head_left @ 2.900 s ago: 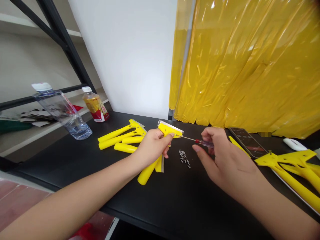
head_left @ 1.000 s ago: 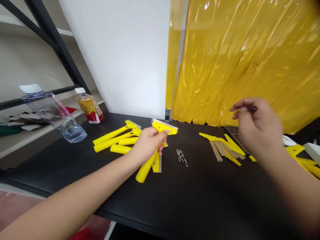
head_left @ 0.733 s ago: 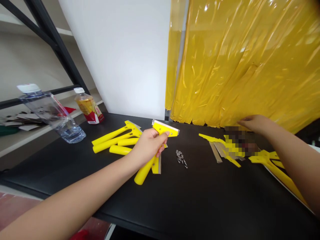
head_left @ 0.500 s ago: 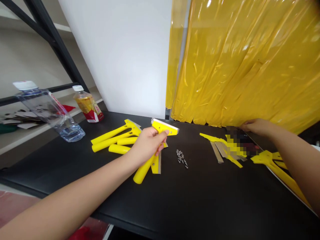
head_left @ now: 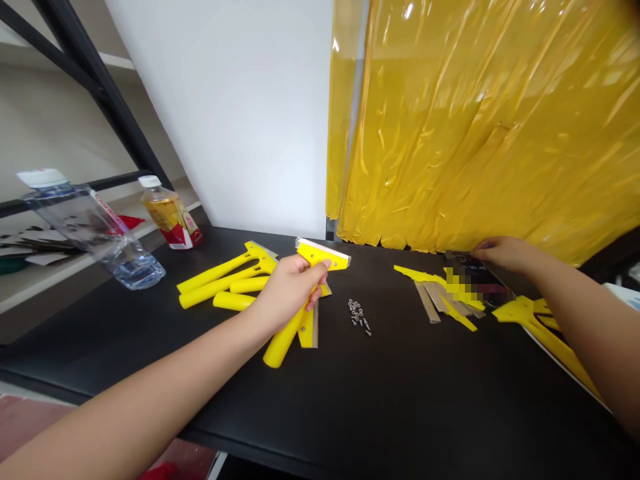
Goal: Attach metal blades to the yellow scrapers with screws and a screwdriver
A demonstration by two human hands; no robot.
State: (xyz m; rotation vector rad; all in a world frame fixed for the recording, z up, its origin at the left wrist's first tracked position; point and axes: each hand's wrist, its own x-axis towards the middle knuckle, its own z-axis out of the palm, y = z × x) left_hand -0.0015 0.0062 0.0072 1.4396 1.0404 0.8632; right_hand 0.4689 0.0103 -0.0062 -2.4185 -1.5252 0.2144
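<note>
A yellow-handled scraper is gripped in my closed left hand, its wide bladed head tilted up past the thumb. Beneath and left of that hand lie several similar yellow scrapers, partly covered by it. A small cluster of screws and nuts sits on the table to its right. My right hand is at the back right, its fingers stretched to the far edge of a dark phone; whether they touch it is unclear. Just left of the phone are loose yellow scraper plates and flat metal blades.
On the black table, a clear bottle and a smaller drink bottle stand at the left. More yellow scraper handles lie under my right forearm. A white panel and yellow plastic sheeting rise behind.
The view has shifted slightly. White digits now show more clearly on the phone's screen. My left hand keeps its hold on the scraper, and my right hand stays by the phone.
</note>
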